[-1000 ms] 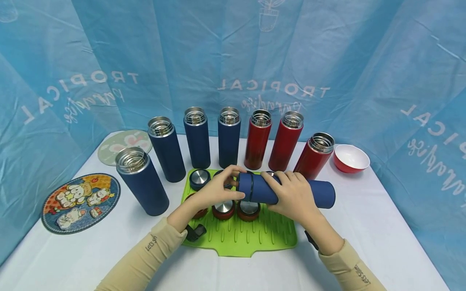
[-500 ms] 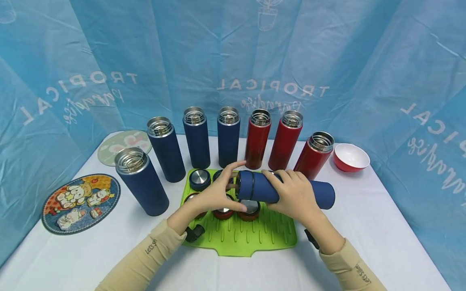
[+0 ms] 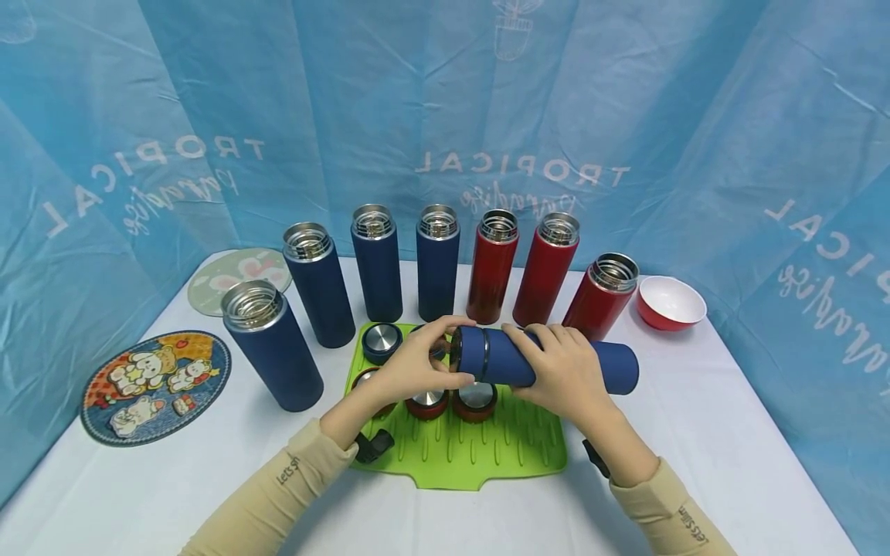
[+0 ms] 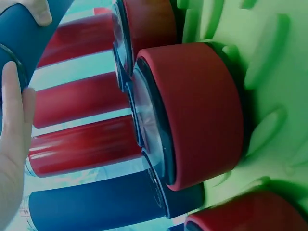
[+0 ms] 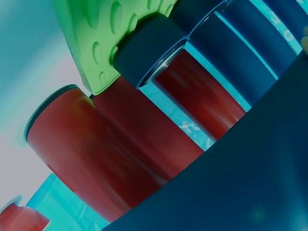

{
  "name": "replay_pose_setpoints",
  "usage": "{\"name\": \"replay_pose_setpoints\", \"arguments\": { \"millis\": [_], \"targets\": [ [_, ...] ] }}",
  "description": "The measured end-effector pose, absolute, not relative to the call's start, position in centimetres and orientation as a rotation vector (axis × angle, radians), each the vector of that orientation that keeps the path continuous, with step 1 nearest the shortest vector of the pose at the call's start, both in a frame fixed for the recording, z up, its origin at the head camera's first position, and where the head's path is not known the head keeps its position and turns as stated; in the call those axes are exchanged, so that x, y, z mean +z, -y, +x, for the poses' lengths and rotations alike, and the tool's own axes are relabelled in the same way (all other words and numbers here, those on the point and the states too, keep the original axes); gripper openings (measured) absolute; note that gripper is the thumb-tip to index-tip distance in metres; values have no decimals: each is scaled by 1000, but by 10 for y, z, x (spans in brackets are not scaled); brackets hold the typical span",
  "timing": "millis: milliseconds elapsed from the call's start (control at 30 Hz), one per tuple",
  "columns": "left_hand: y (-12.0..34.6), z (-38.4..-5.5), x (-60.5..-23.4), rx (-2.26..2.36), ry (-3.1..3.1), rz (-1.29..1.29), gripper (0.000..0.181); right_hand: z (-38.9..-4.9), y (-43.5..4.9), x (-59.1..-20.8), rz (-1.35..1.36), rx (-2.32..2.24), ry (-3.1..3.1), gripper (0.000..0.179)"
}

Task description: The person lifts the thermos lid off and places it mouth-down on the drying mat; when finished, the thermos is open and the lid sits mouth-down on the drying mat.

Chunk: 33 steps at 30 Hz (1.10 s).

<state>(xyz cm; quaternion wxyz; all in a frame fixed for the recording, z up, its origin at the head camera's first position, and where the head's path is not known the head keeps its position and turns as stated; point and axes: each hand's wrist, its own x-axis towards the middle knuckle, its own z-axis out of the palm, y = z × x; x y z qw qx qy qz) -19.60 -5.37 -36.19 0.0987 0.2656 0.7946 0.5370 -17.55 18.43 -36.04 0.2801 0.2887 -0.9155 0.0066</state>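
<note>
A dark blue thermos bottle [image 3: 616, 367] lies nearly level in the air over the green mat, its lidded end to the left. My right hand [image 3: 566, 374] grips its body from above. At the other end, my left hand [image 3: 410, 369] holds the lid [image 3: 473, 352] between thumb and fingers. A thin dark seam shows between lid and body. Below the hands, red lids with steel tops sit on the mat, one of them a red lid [image 3: 476, 398] just under the bottle. A blue lid [image 3: 382, 340] stands at the mat's back left corner; others are partly hidden.
Uncapped blue bottles [image 3: 375, 270] and red bottles [image 3: 490, 274] stand in an arc behind the green mat [image 3: 459, 463]. A red bowl [image 3: 670, 305] with white inside is at the right. Two oval placemats lie left, one a cartoon placemat [image 3: 156, 386].
My left hand's thumb and fingers spread off the lid half a second ago and have now closed on it again. My right hand keeps the bottle almost still.
</note>
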Motion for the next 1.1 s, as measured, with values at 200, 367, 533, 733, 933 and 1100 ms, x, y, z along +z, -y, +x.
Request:
{"name": "replay_pose_setpoints", "arguments": {
  "millis": [200, 367, 533, 733, 933, 1100],
  "targets": [
    [48, -191, -355, 1540, -2405, 418, 47, -175, -184, -364, 795, 29, 2400, 91],
    [45, -188, -350, 1521, -2393, 243, 44, -175, -184, -366, 802, 47, 2361, 91],
    [44, -187, -347, 1580, -2238, 135, 49, -174, -185, -367, 807, 34, 2314, 90],
    [46, -189, -347, 1631, -2043, 125, 64, -172, -186, -366, 795, 18, 2283, 89],
    [56, -193, -347, 1713, -1929, 89, 67, -173, -196, -365, 681, 106, 2303, 85],
    [61, -195, -349, 1739, -1988, 107, 62, -171, -211, -362, 467, 529, 2435, 83]
  ]
}}
